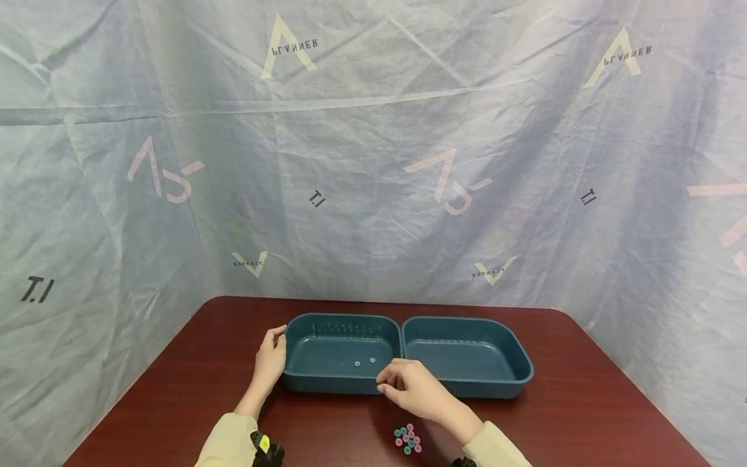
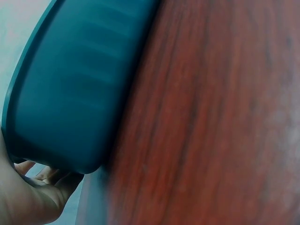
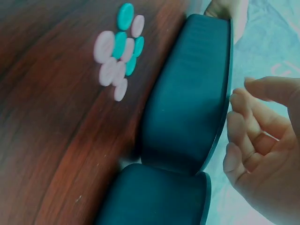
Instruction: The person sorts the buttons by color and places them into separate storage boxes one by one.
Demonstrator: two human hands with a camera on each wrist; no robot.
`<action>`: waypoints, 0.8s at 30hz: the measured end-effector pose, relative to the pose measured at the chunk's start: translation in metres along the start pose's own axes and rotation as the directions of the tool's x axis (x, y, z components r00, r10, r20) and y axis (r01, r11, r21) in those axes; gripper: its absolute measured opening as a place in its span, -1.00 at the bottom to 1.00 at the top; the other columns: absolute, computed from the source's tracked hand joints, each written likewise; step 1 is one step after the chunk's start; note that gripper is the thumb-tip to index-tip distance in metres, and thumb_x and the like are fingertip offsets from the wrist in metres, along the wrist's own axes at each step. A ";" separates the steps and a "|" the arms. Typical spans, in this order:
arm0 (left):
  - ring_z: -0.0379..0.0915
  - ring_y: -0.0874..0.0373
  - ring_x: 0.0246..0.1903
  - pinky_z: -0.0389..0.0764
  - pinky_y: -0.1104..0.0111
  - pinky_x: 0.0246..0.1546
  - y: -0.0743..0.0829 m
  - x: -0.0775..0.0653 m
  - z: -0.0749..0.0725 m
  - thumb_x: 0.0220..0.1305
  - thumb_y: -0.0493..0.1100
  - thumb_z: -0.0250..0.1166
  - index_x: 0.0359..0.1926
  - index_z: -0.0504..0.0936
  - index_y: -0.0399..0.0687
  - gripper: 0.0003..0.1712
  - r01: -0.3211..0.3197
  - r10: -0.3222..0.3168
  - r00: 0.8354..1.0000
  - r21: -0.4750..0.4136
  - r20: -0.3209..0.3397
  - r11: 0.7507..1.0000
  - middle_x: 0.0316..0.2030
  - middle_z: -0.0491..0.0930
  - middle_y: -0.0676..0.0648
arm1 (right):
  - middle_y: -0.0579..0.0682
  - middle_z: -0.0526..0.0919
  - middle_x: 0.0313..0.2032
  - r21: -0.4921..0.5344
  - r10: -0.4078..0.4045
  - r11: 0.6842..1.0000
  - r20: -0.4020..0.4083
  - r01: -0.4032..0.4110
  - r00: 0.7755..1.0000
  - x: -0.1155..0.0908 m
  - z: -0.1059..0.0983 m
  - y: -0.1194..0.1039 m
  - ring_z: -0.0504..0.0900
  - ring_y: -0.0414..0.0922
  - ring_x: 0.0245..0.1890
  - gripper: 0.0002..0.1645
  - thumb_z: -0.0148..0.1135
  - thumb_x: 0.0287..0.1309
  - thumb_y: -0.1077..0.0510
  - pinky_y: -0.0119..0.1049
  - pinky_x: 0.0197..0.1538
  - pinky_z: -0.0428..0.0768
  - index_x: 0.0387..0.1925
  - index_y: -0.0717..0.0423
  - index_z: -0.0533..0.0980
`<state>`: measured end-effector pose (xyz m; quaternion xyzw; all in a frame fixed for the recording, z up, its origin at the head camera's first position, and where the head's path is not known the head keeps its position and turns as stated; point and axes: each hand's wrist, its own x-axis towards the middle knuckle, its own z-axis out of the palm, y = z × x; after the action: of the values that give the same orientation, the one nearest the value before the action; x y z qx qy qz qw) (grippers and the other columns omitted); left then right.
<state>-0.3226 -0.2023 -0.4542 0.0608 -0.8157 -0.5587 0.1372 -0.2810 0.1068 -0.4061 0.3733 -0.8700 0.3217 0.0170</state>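
Two dark teal plastic trays stand side by side, the left tray [image 1: 341, 384] and the right tray [image 1: 484, 389]. My left hand [image 1: 271, 360] holds the left tray's outer end; the left wrist view shows its bent fingers against that end wall. Over the left tray's near right corner hovers my right hand [image 1: 417, 389], its fingers loosely bent. In the right wrist view, its thumb [image 3: 272, 89] and forefinger tips stand slightly apart, with nothing visible between them. Inside the left tray lie two small light-blue buttons, one button [image 1: 357, 364] left of the other button [image 1: 372, 360].
Several pink and teal buttons [image 1: 411, 443] lie in a loose cluster on the dark red wooden table [image 1: 327, 434], nearer me than the trays. A grey printed cloth [image 1: 362, 253] hangs behind the table and at its sides.
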 end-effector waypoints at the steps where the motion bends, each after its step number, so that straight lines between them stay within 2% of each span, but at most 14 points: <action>1: 0.20 -0.28 0.23 0.33 -0.10 0.10 0.000 0.000 0.000 0.50 -0.12 -0.24 0.34 0.19 -0.20 -0.52 0.000 0.000 1.000 0.000 0.003 1.000 0.27 0.23 -0.38 | -0.23 0.53 -0.44 -0.001 -0.004 1.000 0.004 0.004 1.000 -0.001 0.000 0.000 0.39 -0.43 -0.55 -0.87 0.22 0.20 0.14 -0.51 -0.41 0.47 -0.26 0.08 0.62; 8: 0.18 -0.28 0.24 0.32 -0.10 0.11 -0.001 0.000 0.000 0.51 -0.11 -0.26 0.35 0.17 -0.19 -0.51 0.001 -0.001 1.000 0.000 0.010 1.000 0.28 0.22 -0.37 | -0.23 0.55 -0.42 -0.007 -0.023 1.000 0.032 0.023 0.999 -0.008 0.000 0.000 0.38 -0.44 -0.52 -0.86 0.22 0.19 0.15 -0.53 -0.41 0.46 -0.27 0.10 0.63; 15: 0.18 -0.29 0.23 0.32 -0.10 0.11 -0.001 0.000 0.000 0.51 -0.11 -0.26 0.35 0.17 -0.19 -0.51 0.004 -0.004 1.000 0.000 0.011 1.000 0.27 0.22 -0.38 | -0.25 0.57 -0.44 -0.062 -0.029 0.998 0.057 0.033 0.998 -0.015 -0.001 0.005 0.39 -0.45 -0.49 -0.86 0.24 0.18 0.13 -0.54 -0.40 0.44 -0.28 0.08 0.65; 24: 0.17 -0.29 0.24 0.31 -0.10 0.13 -0.001 0.000 0.000 0.51 -0.10 -0.26 0.35 0.17 -0.19 -0.51 0.011 -0.011 1.000 0.008 0.007 1.000 0.28 0.21 -0.37 | -0.26 0.59 -0.41 -0.066 -0.032 0.997 0.089 0.038 0.996 -0.025 -0.001 0.008 0.36 -0.48 -0.53 -0.85 0.24 0.17 0.13 -0.56 -0.43 0.42 -0.30 0.10 0.67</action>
<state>-0.3232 -0.2024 -0.4551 0.0639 -0.8180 -0.5566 0.1308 -0.2689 0.1280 -0.4163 0.4016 -0.8736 0.2748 -0.0029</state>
